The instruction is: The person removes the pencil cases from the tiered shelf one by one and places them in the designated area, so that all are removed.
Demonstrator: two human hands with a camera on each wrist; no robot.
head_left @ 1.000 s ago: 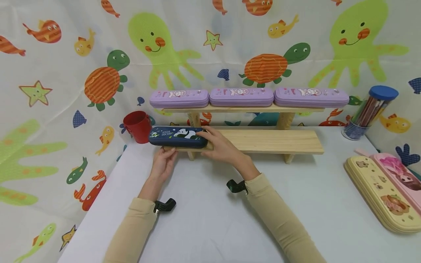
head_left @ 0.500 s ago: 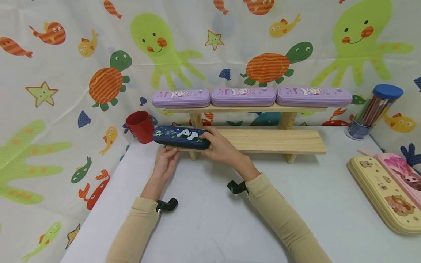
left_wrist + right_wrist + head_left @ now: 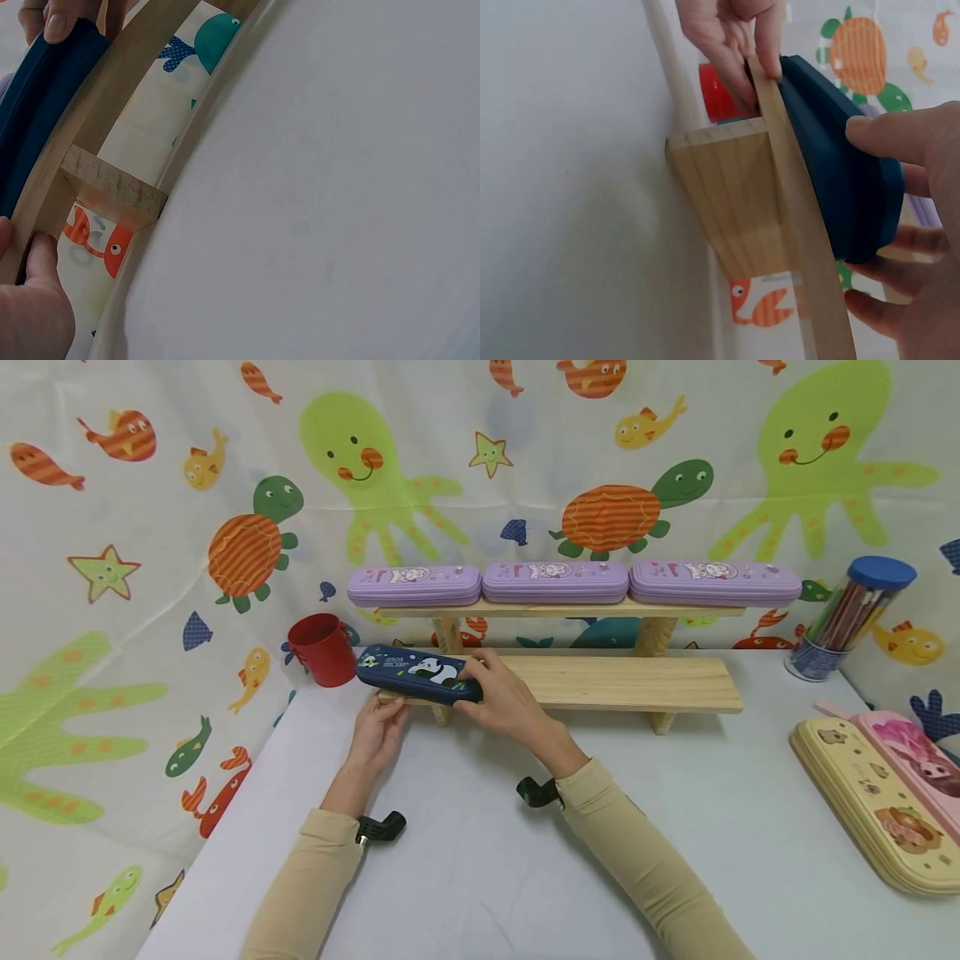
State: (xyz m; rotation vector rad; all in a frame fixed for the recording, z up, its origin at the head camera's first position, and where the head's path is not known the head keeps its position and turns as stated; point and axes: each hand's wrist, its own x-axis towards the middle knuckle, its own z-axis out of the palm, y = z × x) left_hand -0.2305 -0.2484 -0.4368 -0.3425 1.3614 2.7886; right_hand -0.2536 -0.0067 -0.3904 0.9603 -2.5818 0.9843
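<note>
A dark blue panda pencil case (image 3: 408, 673) lies at a slant on the left end of the lower wooden shelf (image 3: 622, 683). The right hand (image 3: 510, 697) grips its right end, thumb on the near side, as the right wrist view shows at the blue case (image 3: 836, 161). At the shelf's left front corner, the left hand (image 3: 377, 731) pinches the board's edge, with the thumb (image 3: 43, 259) under it in the left wrist view. Three purple cases, left (image 3: 414, 586), middle (image 3: 555, 582) and right (image 3: 715, 582), stand in a row on the upper shelf.
A red bucket (image 3: 322, 650) stands just left of the shelf. To the right are a pen jar with a blue lid (image 3: 882, 572), a yellow case (image 3: 873, 802) and a pink case (image 3: 911, 747). A patterned cloth hangs behind.
The blue case has turned, its right end coming nearer and its left end shifting right, with the right hand on it. The left hand keeps its place at the shelf corner.
</note>
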